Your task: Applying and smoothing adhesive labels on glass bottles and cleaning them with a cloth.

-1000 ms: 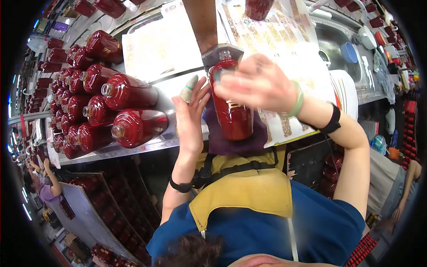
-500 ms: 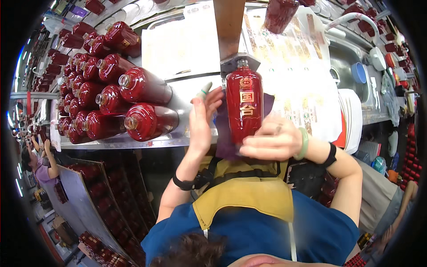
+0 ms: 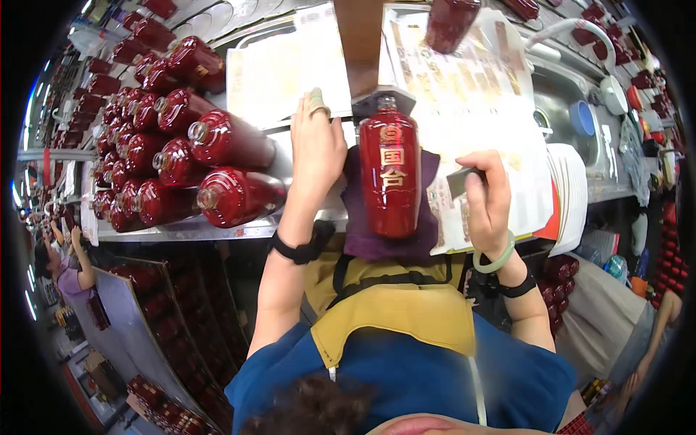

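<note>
A red glass bottle (image 3: pixel 390 210) with gold characters lies face up on a purple cloth (image 3: pixel 355 235), its neck against a dark grey holder (image 3: pixel 362 107). To its left, my left hand (image 3: pixel 320 148) reaches forward with fingers stretched over the edge of a white sheet (image 3: pixel 261 87); a pale cover is on one fingertip. My left hand holds nothing that I can see. Right of the bottle, my right hand (image 3: pixel 489 203) pinches a small flat grey piece like a scraper (image 3: pixel 460 180), above sheets of gold-patterned decals (image 3: pixel 471 109). Neither hand touches the bottle.
Several red bottles (image 3: pixel 232 196) crowd the table on the left. A brown post (image 3: pixel 361 43) rises behind the holder. Another red bottle (image 3: pixel 451 25) stands at the back. To the right are a stack of white sheets (image 3: pixel 569 188) and a sink (image 3: pixel 558 90) with a blue cup (image 3: pixel 582 118).
My right hand has left the bottle's base and moved right, the grey piece now showing in it. My left hand has moved forward and left from beside the bottle, onto the white sheet.
</note>
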The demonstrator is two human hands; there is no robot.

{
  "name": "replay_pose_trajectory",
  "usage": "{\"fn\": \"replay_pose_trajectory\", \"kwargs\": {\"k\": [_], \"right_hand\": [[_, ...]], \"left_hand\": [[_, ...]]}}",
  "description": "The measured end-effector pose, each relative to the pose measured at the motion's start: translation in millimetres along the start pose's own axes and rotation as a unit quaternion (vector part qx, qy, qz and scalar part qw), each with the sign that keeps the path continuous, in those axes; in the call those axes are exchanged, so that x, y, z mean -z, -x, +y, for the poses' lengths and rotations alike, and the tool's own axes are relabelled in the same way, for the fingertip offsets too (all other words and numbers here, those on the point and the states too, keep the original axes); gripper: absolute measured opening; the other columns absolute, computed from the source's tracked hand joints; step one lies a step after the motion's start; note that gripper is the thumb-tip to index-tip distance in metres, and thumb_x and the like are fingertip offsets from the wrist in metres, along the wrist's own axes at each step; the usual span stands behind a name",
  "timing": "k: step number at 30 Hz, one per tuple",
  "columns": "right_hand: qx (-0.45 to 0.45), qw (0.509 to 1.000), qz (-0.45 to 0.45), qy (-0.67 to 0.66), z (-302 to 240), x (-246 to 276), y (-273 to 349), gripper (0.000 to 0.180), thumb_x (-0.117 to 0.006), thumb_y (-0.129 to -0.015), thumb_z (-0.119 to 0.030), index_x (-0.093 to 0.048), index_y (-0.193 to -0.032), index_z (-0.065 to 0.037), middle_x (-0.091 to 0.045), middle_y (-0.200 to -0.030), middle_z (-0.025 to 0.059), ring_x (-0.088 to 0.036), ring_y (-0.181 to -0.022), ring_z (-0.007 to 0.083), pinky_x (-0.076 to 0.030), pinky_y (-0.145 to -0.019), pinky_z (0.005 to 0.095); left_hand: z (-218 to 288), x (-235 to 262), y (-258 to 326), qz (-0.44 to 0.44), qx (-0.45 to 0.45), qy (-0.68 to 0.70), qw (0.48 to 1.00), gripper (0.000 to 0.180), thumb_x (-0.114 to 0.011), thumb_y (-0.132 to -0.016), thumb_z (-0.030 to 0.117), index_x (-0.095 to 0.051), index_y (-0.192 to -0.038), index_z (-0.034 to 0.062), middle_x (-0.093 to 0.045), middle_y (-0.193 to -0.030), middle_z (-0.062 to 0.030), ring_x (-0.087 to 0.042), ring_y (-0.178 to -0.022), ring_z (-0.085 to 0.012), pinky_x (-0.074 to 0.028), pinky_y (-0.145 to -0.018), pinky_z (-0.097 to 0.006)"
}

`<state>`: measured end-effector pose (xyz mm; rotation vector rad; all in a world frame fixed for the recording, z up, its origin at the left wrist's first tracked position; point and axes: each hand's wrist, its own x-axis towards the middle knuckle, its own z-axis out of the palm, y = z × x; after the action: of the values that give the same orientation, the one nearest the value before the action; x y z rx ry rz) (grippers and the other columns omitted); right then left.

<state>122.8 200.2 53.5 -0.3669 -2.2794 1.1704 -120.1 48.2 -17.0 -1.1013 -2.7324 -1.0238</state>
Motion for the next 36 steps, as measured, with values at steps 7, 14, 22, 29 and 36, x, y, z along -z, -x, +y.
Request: {"fn": "replay_pose_trajectory", "kwargs": {"k": [7, 14, 22, 29, 36], "right_hand": [[-0.136, 0.991, 0.013, 0.005, 1.5, 0.7, 12.2, 0.035, -0.070, -0.092, -0.012, -0.060, -0.125, -0.002, -0.057, -0.097, 0.0088, -0.056, -0.083, 0.0206, -0.047, -0.078, 0.0318], [-0.126, 0.989, -0.034, 0.071, 44.2, 15.6, -3.2, 0.017, -0.072, -0.094, -0.013, -0.061, -0.089, 0.000, -0.060, -0.083, 0.0154, -0.056, -0.069, 0.0293, -0.046, -0.066, 0.0376], [-0.127, 0.916, -0.033, 0.378, 190.5, 127.8, -75.8, 0.032, -0.052, -0.096, -0.001, -0.067, -0.125, -0.003, -0.069, -0.121, 0.0194, -0.063, -0.113, 0.0383, -0.049, -0.100, 0.0453], [-0.110, 0.908, -0.105, 0.390, 224.3, 124.3, -98.4, 0.059, -0.048, -0.088, 0.006, -0.056, -0.144, -0.011, -0.063, -0.138, 0.0145, -0.056, -0.126, 0.0361, -0.046, -0.107, 0.0450], [0.048, 0.911, -0.122, 0.391, 197.4, 106.1, -94.3, 0.046, -0.054, -0.088, 0.002, -0.068, -0.129, -0.011, -0.066, -0.137, 0.0046, -0.064, -0.116, 0.0327, -0.053, -0.096, 0.0454]], "left_hand": [[36.5, 15.0, 74.7, -0.041, -0.096, 0.316, 0.943, 0.086, -0.060, -0.098, 0.045, -0.029, -0.158, -0.0080, -0.027, -0.163, -0.0349, -0.030, -0.152, -0.0458, -0.027, -0.122, -0.046], [45.0, 13.5, 115.4, -0.085, -0.098, 0.191, 0.973, 0.130, -0.095, -0.069, 0.041, -0.017, -0.162, -0.0058, -0.033, -0.161, -0.0307, -0.041, -0.146, -0.0403, -0.035, -0.118, -0.044], [52.6, 10.8, 120.8, -0.081, -0.033, 0.243, 0.966, 0.123, -0.097, -0.067, 0.017, -0.021, -0.160, -0.0064, -0.058, -0.143, -0.0205, -0.062, -0.124, -0.0265, -0.048, -0.106, -0.036], [51.9, 10.6, 119.9, -0.079, -0.042, 0.215, 0.973, 0.118, -0.095, -0.068, 0.014, -0.024, -0.159, -0.0057, -0.062, -0.138, -0.0196, -0.066, -0.119, -0.0272, -0.051, -0.103, -0.038], [49.7, 7.0, 123.9, -0.106, 0.026, 0.244, 0.964, 0.109, -0.096, -0.066, 0.019, -0.035, -0.152, -0.0097, -0.042, -0.155, -0.0316, -0.050, -0.139, -0.0423, -0.044, -0.112, -0.043]]}}
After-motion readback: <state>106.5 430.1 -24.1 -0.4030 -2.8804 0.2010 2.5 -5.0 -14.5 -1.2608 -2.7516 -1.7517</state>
